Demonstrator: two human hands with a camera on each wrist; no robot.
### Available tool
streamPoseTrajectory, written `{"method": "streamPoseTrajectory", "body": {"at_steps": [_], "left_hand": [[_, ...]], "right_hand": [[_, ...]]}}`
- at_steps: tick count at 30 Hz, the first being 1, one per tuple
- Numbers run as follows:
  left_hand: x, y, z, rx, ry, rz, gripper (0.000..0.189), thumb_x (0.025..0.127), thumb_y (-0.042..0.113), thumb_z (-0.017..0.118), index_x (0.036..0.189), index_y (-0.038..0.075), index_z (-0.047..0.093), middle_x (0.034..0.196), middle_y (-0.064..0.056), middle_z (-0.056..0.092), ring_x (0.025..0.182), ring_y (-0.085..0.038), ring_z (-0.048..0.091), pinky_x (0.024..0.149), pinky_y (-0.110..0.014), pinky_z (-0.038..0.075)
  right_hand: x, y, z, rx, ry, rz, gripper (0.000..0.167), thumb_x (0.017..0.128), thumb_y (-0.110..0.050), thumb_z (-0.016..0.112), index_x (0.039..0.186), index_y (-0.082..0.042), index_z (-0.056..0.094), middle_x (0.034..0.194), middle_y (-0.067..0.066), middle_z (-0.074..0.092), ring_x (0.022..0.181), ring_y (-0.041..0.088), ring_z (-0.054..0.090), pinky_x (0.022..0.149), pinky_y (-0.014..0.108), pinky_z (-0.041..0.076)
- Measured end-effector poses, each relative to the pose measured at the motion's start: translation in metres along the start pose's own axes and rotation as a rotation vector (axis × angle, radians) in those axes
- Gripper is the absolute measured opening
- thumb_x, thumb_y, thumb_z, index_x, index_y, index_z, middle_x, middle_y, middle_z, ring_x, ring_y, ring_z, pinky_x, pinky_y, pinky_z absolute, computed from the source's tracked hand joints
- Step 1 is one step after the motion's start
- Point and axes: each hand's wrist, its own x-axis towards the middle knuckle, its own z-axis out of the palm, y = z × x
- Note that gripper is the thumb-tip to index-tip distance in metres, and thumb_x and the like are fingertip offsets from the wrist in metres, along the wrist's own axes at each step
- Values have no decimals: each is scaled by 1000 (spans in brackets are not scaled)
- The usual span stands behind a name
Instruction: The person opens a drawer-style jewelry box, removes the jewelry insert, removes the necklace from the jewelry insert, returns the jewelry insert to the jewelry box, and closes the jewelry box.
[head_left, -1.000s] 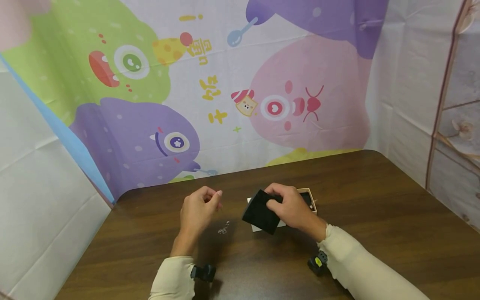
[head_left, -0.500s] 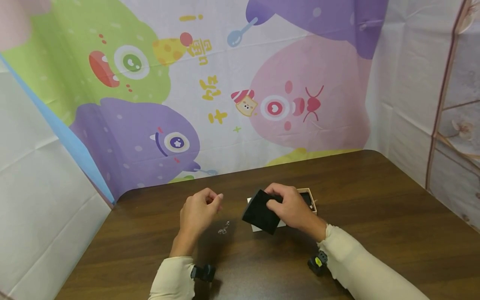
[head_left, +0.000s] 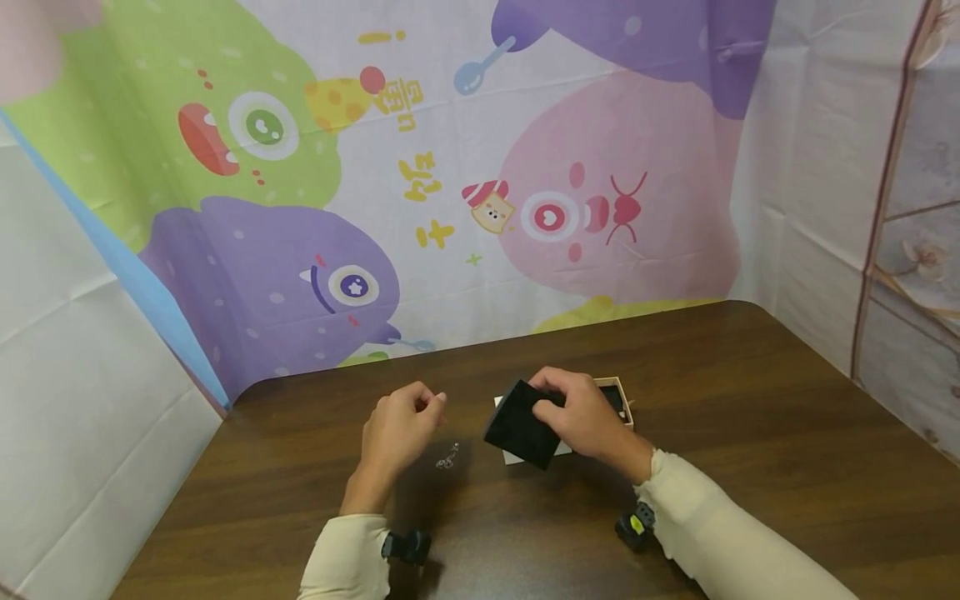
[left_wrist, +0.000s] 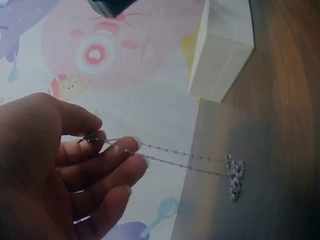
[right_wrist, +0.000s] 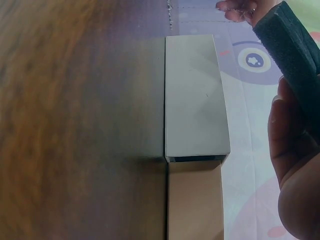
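Note:
My left hand (head_left: 399,435) pinches one end of a thin silver chain necklace (left_wrist: 165,163) between thumb and forefinger. Two strands run down from the fingertips to a small heap (left_wrist: 234,177) of chain on the table. In the head view only that heap (head_left: 447,457) shows clearly, just right of the hand. Thumb and fingers of my right hand (head_left: 587,414) grip a flat black foam pad (head_left: 520,425), held tilted above the table. The same pad (right_wrist: 292,42) appears edge-on in the right wrist view, its far end partly out of frame.
Beneath the pad lies a white box sleeve (right_wrist: 195,95), with a tan drawer (right_wrist: 195,200) pulled out of its end. Black lining (head_left: 611,402) shows inside the drawer. A cartoon-printed cloth (head_left: 450,275) hangs behind the brown table (head_left: 712,392).
My left hand has dropped very slightly, the necklace still pinched in it. The right hand and the foam pad have stayed in place.

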Motion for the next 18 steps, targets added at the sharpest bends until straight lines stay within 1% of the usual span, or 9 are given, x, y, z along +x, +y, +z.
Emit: {"method": "streamPoseTrajectory", "body": {"at_steps": [7,14,18], "left_hand": [[1,-1,1,6,-9,-15,26,97,38,62,78,20,65,68,4,57,62,-17,52,57,-37,38],[0,-5,3,19,-17,-18,27,97,38,62,78,20,64,68,4,56,61,-17,51,57,-37,37],[1,-6,4,42,-24,-11,26,97,37,62,78,20,64,67,4,55,61,-17,50,58,-37,37]], "right_hand": [[0,-1,0,4,0,5,18,90,1,57,96,-14,67,87,1,69,66,20,65,57,36,56],[0,0,0,9,-4,7,18,90,1,57,96,-13,66,88,2,69,66,20,66,57,36,57],[0,0,0,10,-1,10,18,90,1,57,96,-13,66,88,2,69,66,20,66,57,36,57]]}}
